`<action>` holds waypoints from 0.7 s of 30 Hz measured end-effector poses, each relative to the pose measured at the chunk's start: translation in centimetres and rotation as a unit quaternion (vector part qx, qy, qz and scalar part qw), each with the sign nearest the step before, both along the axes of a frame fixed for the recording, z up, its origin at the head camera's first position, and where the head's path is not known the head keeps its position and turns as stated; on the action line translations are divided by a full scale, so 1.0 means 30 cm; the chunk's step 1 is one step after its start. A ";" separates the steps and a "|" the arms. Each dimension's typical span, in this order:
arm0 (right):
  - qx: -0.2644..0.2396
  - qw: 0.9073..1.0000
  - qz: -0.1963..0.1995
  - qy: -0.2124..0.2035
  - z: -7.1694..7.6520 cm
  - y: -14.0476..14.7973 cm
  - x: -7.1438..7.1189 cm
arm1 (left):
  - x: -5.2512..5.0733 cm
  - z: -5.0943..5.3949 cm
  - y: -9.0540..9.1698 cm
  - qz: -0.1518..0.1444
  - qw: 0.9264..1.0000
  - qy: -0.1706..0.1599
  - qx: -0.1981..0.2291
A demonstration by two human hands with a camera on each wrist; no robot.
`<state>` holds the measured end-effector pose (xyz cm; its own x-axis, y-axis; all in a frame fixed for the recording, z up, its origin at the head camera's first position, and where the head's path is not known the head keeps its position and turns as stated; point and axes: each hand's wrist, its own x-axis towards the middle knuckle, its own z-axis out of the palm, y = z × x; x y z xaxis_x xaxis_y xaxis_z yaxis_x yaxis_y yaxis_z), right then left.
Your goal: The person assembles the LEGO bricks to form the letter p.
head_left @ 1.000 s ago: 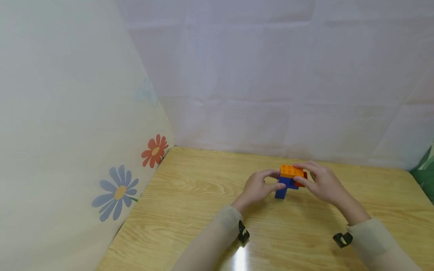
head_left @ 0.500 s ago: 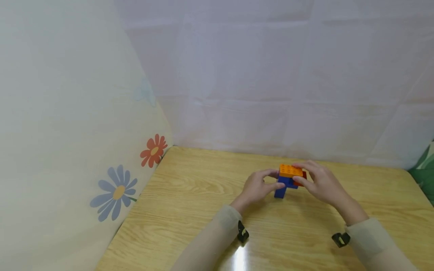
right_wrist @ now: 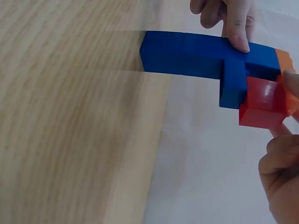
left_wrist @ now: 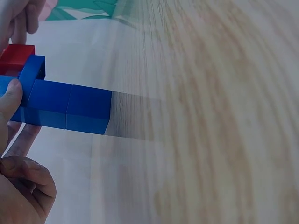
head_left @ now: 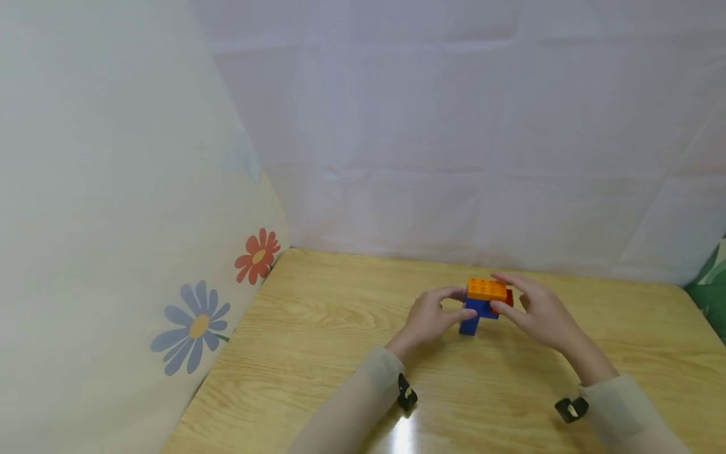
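Note:
A build of toy bricks stands on the wooden table. Several blue bricks (right_wrist: pixel 182 53) form its upright column, with a blue brick (right_wrist: pixel 232 84) jutting out sideways. A red brick (right_wrist: pixel 265 100) sits on that side arm, and a studded orange brick (head_left: pixel 486 289) lies across the top. My left hand (head_left: pixel 428 318) pinches the blue column from the left, thumb on its near face. From the right, my right hand (head_left: pixel 539 312) holds the upper end, its thumb at the red brick and its fingers behind the orange brick. Those far fingertips are partly hidden in the head view.
The wooden table (head_left: pixel 317 353) reaches back to a pale cloth backdrop (head_left: pixel 397 139). A side cloth (head_left: pixel 113 189) with printed flowers borders it on the left. Green printed fabric (head_left: pixel 709 296) shows at the far right. Each sleeve cuff carries a small black device (head_left: pixel 571 410).
My right thumb has slid slightly down from the orange brick toward the red one, and the right fingers have spread a little. My left hand and the build keep their place.

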<state>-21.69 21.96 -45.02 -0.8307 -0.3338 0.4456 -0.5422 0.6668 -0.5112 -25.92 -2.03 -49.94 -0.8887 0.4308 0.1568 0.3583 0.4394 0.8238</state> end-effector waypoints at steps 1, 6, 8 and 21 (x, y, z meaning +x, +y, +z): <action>-0.011 1.000 0.001 -0.009 -0.004 0.003 0.004 | 0.000 0.000 0.000 0.001 1.000 -0.002 0.001; -0.089 0.994 0.006 -0.058 -0.042 0.025 0.016 | 0.003 0.002 0.003 0.006 1.000 -0.014 0.010; -0.112 0.991 0.007 -0.066 -0.062 0.031 0.017 | 0.003 0.001 0.005 0.008 1.000 -0.016 0.012; -0.136 0.988 -0.031 -0.072 -0.088 0.017 0.021 | 0.028 0.025 -0.014 -0.005 1.000 0.002 -0.004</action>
<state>-21.07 22.47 -47.65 -0.9075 -0.1639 0.3868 -0.4124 0.5238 -0.7454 -25.08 -2.45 -49.17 -0.8837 0.4409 0.1572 0.3666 0.4430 0.8182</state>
